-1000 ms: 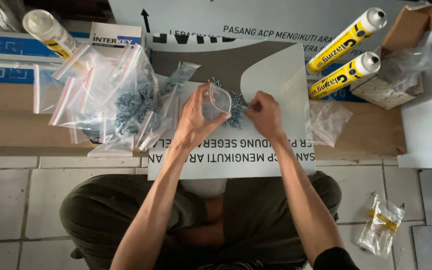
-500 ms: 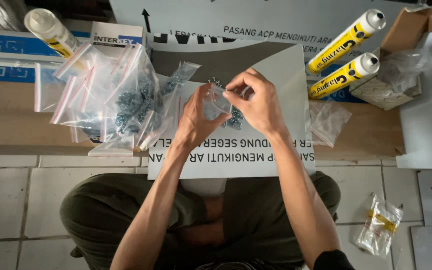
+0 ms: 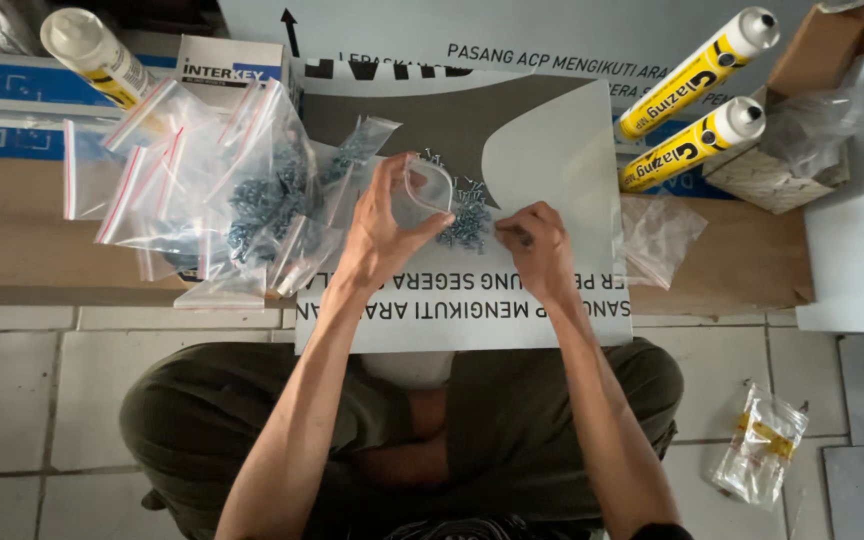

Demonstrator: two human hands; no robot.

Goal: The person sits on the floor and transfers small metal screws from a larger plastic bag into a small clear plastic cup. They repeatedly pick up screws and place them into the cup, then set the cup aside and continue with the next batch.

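My left hand [image 3: 380,232] holds a small clear zip bag [image 3: 428,187] upright with its mouth pinched wide. A loose heap of small grey screws [image 3: 466,220] lies on the pale printed sheet [image 3: 472,305] just right of that bag. My right hand [image 3: 536,248] rests on the sheet at the heap's right edge, fingertips curled together over a screw or two; what they grip is too small to make out. I sit cross-legged on the tiled floor behind the sheet.
A pile of clear red-striped zip bags [image 3: 214,195] filled with screws lies left. Two yellow sealant tubes [image 3: 694,148] and an open cardboard box [image 3: 802,110] are at the right, another tube [image 3: 90,52] far left. Empty bags [image 3: 658,235] and a packet [image 3: 762,445] lie nearby.
My right hand was up at the bag's mouth half a second ago and has dropped back down to the right edge of the screw heap. The left hand still holds the bag.
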